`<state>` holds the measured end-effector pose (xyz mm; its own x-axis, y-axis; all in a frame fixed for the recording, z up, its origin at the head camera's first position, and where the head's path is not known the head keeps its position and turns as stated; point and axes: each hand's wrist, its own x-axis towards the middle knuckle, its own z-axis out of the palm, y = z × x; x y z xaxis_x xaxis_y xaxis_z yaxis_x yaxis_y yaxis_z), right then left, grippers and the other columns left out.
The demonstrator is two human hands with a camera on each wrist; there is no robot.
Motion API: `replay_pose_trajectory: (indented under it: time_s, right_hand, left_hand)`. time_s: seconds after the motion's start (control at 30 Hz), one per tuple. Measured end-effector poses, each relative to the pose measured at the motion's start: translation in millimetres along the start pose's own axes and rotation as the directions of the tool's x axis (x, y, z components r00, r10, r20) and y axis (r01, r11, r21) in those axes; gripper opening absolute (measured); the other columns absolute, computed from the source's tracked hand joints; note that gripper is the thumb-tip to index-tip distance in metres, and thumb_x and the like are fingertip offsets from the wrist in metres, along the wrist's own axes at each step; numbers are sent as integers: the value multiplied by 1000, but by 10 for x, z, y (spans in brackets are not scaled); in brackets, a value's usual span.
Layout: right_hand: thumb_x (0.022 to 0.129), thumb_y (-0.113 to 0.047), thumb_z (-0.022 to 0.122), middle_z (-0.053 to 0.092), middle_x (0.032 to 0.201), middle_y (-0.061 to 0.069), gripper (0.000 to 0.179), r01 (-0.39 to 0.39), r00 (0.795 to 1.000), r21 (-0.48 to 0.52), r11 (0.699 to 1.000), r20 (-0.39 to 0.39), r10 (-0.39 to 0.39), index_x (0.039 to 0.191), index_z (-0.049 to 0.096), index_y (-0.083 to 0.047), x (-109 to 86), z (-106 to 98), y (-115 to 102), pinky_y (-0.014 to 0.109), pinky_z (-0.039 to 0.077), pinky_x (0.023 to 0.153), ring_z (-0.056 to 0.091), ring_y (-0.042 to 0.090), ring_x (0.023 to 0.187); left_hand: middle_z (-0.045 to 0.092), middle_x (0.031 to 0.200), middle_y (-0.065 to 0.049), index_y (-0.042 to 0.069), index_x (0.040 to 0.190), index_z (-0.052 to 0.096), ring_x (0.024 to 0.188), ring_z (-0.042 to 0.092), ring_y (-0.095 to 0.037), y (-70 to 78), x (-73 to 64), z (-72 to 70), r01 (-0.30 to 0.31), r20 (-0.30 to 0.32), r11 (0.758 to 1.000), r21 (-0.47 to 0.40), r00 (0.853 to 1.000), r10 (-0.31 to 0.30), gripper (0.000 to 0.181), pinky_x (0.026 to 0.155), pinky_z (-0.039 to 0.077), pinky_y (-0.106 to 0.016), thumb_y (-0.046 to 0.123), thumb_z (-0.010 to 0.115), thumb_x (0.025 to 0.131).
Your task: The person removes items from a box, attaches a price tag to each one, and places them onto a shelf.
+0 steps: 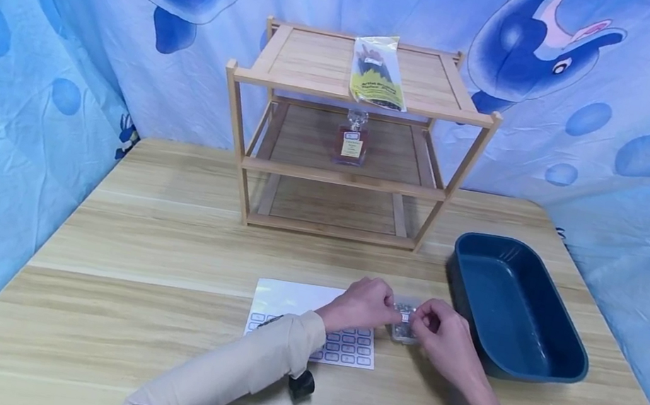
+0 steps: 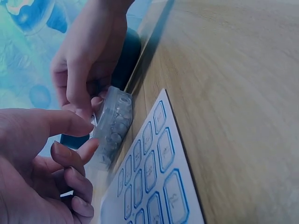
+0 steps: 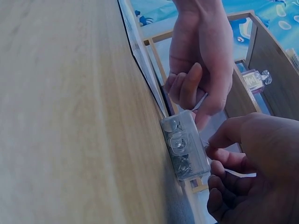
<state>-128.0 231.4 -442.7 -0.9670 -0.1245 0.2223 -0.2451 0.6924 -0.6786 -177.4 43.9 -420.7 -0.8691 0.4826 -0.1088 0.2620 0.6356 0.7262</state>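
Observation:
A small clear plastic box [image 1: 404, 332] holding several clear pieces stands on the table, with a small white label [image 1: 405, 318] at its top. My left hand [image 1: 367, 304] reaches in from the left, its thumb and forefinger tips at the label and its other fingers curled. Whether those two tips pinch it is hard to see. From the right, my right hand [image 3: 261, 163] pinches the label's edge between thumb and forefinger. Beneath my left forearm lies a white sheet [image 1: 348, 350] printed with rows of blue-framed labels; the forearm covers part of it.
A dark blue basin [image 1: 502, 318] stands right of my right hand. At the back is a three-tier wooden rack [image 1: 342, 177], with a yellow-and-white packet [image 1: 379, 72] on top and a glass-stoppered bottle [image 1: 351, 142] on the middle shelf. Blue dolphin-print curtains [image 1: 17, 72] surround the table.

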Motion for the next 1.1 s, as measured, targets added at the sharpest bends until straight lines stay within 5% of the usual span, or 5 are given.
replay_pose_trajectory:
  time_s: [0.4,0.6,0.83,1.1]
  right_hand:
    - [96,-2,66,56,75,2,5,-58,998,29,998,18,57,92,64,-5,-8,-16,-14,25,43,50,53,17,64]
    - [97,-5,68,55,73,1,8,-49,999,30,998,5,49,90,64,-6,-9,-24,-17,25,42,49,52,16,63]
    - [96,-4,66,58,77,1,4,-35,999,8,999,-25,35,93,66,-2,-13,-34,-7,24,44,55,53,17,67]
    - [98,-6,68,59,82,3,5,-41,998,2,999,-52,41,97,65,-3,-17,-40,-21,25,46,59,53,19,73]
  left_hand:
    - [44,51,9,17,61,55,48,38,-5,-44,-8,-3,-7,25,1000,-21,1000,8,37,46,29,-20,22,77,91]
    - [55,60,7,14,75,67,51,43,-5,-55,-11,-9,-17,26,1000,-26,1000,18,19,48,33,-19,21,75,91]
    - [58,67,4,10,97,68,54,47,-8,-29,-45,-52,-66,-18,995,78,998,68,20,50,37,-22,28,76,93]
    - [61,116,-5,10,132,60,106,55,-20,-27,-92,10,-156,-33,942,296,984,173,61,97,46,-33,44,81,86]
